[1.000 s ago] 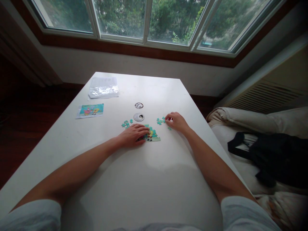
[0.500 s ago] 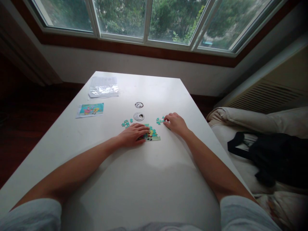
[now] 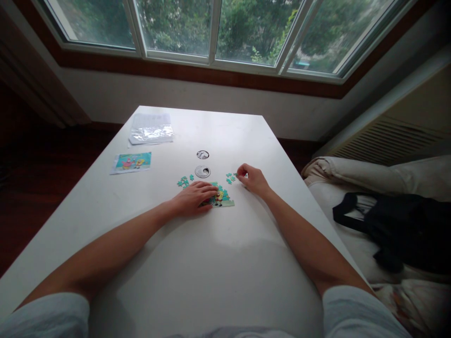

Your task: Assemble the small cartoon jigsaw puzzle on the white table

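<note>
My left hand lies flat over the left side of a partly joined jigsaw puzzle, fingers stretched out, hiding much of it. A yellow cartoon figure shows on the part beyond the fingertips. My right hand is to the right of the puzzle, thumb and forefinger pinched on a small teal puzzle piece that is mostly hidden. Several loose puzzle pieces lie by those fingertips. More loose teal pieces are scattered just beyond my left hand.
Two round black-and-white marks are on the white table behind the puzzle. A cartoon picture sheet and a clear plastic bag with papers lie at the left. Right of the table, dark clothing rests on a pale sofa.
My right thumb and forefinger have closed into a pinch at the loose pieces, and the hand has moved slightly left. My left hand stays on the puzzle.
</note>
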Tool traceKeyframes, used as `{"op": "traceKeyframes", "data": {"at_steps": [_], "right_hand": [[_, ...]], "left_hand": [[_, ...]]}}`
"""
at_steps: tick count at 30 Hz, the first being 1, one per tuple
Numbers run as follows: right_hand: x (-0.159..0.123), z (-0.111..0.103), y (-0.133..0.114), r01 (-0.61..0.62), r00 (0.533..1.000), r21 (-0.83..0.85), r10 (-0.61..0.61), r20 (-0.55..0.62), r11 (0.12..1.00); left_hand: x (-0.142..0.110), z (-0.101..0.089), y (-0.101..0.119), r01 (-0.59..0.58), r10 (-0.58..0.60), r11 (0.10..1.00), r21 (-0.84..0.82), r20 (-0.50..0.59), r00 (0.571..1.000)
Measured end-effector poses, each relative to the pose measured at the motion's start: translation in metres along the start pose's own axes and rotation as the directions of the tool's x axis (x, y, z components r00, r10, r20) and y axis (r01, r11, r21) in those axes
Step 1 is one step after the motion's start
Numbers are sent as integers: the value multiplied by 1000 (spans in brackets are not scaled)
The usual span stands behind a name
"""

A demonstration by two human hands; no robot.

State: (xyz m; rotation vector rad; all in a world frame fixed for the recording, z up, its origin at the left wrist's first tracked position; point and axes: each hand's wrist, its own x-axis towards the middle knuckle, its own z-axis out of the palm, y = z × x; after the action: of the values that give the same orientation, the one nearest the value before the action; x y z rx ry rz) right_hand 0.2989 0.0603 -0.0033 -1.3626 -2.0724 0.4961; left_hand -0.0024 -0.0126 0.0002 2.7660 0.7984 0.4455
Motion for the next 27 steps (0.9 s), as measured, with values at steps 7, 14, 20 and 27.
{"op": "traceKeyframes", "data": {"at_steps": [7, 14, 20, 27], "right_hand": [[-4, 18, -14, -60, 996, 259, 42, 74, 964], [-10, 39, -23, -12, 993, 259, -19, 118, 966], [-10, 42, -24, 10, 989, 271, -50, 141, 963], [-10, 42, -28, 35, 992, 159, -53, 116, 987]], "left_hand": [[1, -2, 3, -21, 22, 1000, -19, 4, 1000], [2, -3, 3, -10, 10, 1000, -6, 16, 1000], [2, -3, 2, -11, 11, 1000, -14, 18, 1000], [2, -4, 4, -3, 3, 1000, -18, 9, 1000]]}}
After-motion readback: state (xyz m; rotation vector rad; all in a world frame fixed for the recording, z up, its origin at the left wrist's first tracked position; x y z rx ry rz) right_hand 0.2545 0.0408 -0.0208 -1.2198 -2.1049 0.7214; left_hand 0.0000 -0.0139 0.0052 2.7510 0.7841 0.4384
